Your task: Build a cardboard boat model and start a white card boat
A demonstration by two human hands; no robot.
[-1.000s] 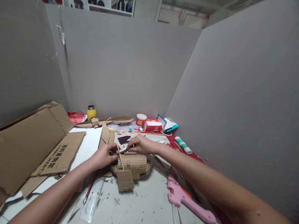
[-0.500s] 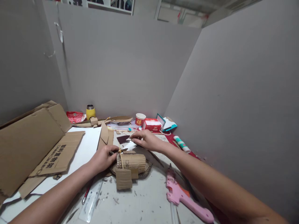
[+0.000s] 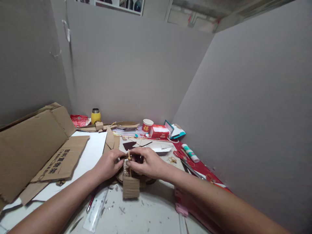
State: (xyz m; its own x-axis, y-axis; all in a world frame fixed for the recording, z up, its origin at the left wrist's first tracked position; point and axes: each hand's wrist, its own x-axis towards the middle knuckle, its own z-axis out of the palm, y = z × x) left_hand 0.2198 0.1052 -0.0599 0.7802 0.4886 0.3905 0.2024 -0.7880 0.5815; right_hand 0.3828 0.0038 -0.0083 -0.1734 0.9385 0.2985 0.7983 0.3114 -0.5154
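A small cardboard model (image 3: 131, 187) with a rolled corrugated body and a flat flap in front sits on the desk before me. A thin wooden stick (image 3: 129, 155) stands up at its left end. My left hand (image 3: 108, 163) is closed against the model's left end by the stick. My right hand (image 3: 145, 163) lies over the top of the model with fingers curled, pinching at the stick. Most of the rolled body is hidden under my right hand.
A large flattened cardboard box (image 3: 36, 146) lies at the left on white paper. A clear ruler (image 3: 96, 211) and red pen (image 3: 91, 202) lie near the front. Paper cup (image 3: 147, 125), red box (image 3: 159, 131), yellow flask (image 3: 96, 115), glue stick (image 3: 190, 152) and scissors (image 3: 181, 156) stand behind.
My right hand has come back from the papers behind the model and now covers its top by the stick. My right forearm now hides most of the pink glue gun.
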